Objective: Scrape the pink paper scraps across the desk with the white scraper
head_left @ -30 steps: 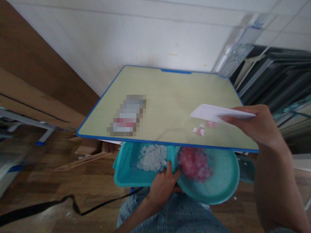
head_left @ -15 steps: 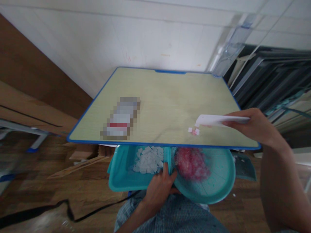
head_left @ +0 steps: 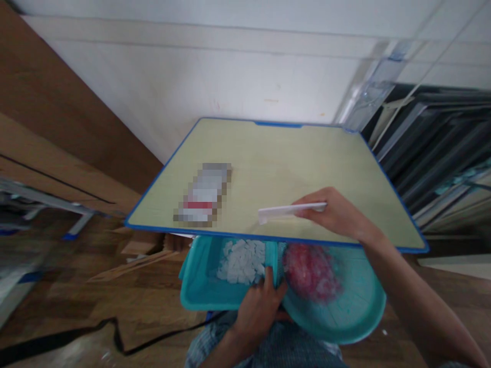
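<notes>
My right hand [head_left: 326, 209] is closed around one end of a thin white strip, like a flat plastic scraper [head_left: 282, 210], low over the front part of a pale yellow, blue-edged folding table [head_left: 268, 158]. Its far end points left, near the table's front edge. Below that edge, my left hand [head_left: 261, 299] grips the rim where a teal rectangular tray [head_left: 192, 294] meets a round teal basket [head_left: 362, 327]. Many small white flat pieces [head_left: 243, 261] lie in the tray. In the basket is a pinkish-red heap [head_left: 312, 271], blurred, its kind unclear.
A pixelated flat object [head_left: 203, 194] lies on the table's left side. A clear plastic bottle [head_left: 370, 97] stands at the back right corner, by stacked dark panels [head_left: 452, 128]. Brown cardboard [head_left: 69, 112] rises at left. A black strap [head_left: 115, 332] crosses the lower left.
My right hand has moved left across the table with the white strip. The small white and pink bits seen beside it earlier no longer show there. My left hand stays at the tray's rim.
</notes>
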Demonstrator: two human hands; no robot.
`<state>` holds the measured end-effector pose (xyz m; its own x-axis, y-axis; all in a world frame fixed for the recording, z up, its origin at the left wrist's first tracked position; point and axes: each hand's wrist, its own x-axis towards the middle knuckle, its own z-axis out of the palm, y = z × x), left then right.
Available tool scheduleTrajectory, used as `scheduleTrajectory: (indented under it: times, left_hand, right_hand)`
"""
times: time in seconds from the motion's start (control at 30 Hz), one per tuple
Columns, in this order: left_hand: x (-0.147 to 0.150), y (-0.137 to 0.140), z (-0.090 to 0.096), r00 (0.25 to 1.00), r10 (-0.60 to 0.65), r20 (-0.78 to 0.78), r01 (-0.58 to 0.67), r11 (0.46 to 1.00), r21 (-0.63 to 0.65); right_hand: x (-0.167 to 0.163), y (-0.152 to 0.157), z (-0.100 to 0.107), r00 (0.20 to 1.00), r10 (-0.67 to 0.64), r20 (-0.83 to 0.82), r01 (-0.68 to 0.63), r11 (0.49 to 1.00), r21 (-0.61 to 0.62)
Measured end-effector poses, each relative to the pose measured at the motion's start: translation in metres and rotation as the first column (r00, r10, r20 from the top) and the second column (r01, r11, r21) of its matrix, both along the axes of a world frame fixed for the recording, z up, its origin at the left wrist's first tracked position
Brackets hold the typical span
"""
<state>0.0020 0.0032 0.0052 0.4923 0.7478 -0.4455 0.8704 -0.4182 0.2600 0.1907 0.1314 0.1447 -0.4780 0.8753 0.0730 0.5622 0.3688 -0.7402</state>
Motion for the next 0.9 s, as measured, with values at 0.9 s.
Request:
scheduleTrajectory:
  times: [0.9]
  left_hand:
    - [0.001, 0.000, -0.001, 1.000, 0.018, 0.017, -0.018, 1.000, -0.008]
  right_hand:
    - [0.057, -0.029, 0.014, 0.916, -0.401, -0.010, 0.398, 0.904, 0.155]
